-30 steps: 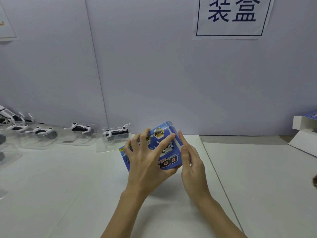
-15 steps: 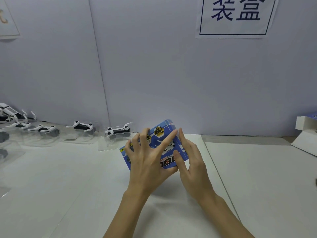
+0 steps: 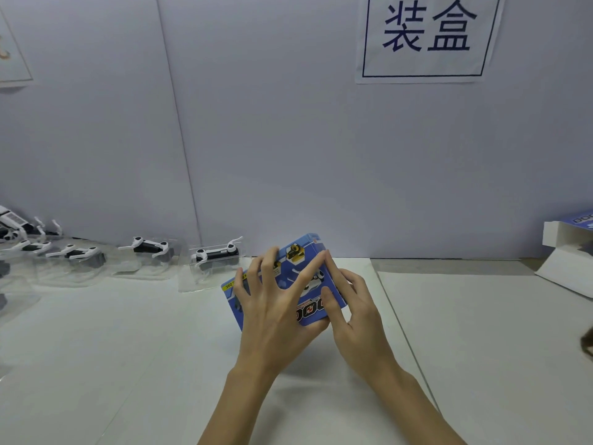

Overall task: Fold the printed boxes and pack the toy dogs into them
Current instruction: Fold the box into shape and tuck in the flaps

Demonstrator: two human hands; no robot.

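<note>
While left hand (image 3: 276,311) spreads flat on box (image 3: 308,261), right hand (image 3: 359,313) pinches it.

Blue printed box (image 3: 306,274): the left hand (image 3: 272,313) is covering much of its printed top, so the lettering is reading only in part; the right hand (image 3: 356,309) is hiding its right end.
Box underside: facing away from the camera.
Toy dogs at far left (image 3: 12,226): the picture's left edge is cutting them off, and they are overlapping too much to count.
Clear packets (image 3: 211,274) around the dogs: their outlines are blurring into the table (image 3: 96,348).
Open white box (image 3: 568,261): the right edge is cutting it off; its contents are not showing.
Dark object at right edge (image 3: 588,343): only a sliver is showing, too little to identify.
Wall sign (image 3: 426,36): its top is running out of the picture.
Paper at upper left (image 3: 12,56): mostly cropped.
</note>
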